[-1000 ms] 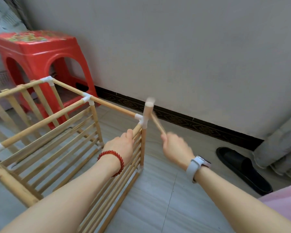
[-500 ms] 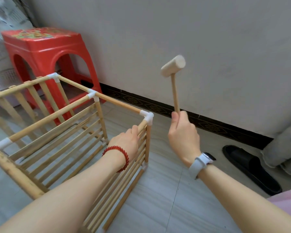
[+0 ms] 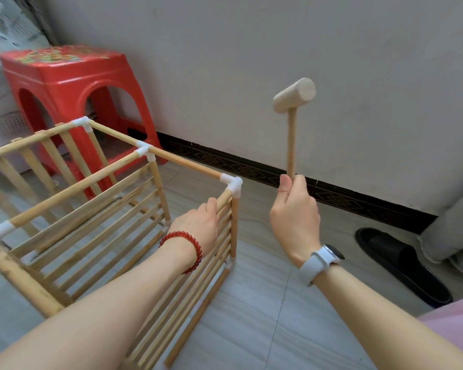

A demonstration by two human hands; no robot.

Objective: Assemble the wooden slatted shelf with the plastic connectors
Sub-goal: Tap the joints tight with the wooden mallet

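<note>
Tiled floor [image 3: 251,329]: right hand [image 3: 296,220] grips mallet [image 3: 292,134] upright.

left wrist: red bead bracelet [image 3: 183,245] | right wrist: white-strapped watch [image 3: 321,260] | forearms bare

The wooden shelf [image 3: 91,214] stands on the floor, made of light round sticks with rows of thin slats on its sides. White plastic connectors join the sticks at the corners. One corner connector [image 3: 232,184] sits at the top of the near post, and a middle connector [image 3: 144,152] joins three sticks farther back. A small wooden mallet [image 3: 293,102] is up in the air, head on top, just right of the corner connector.
</note>
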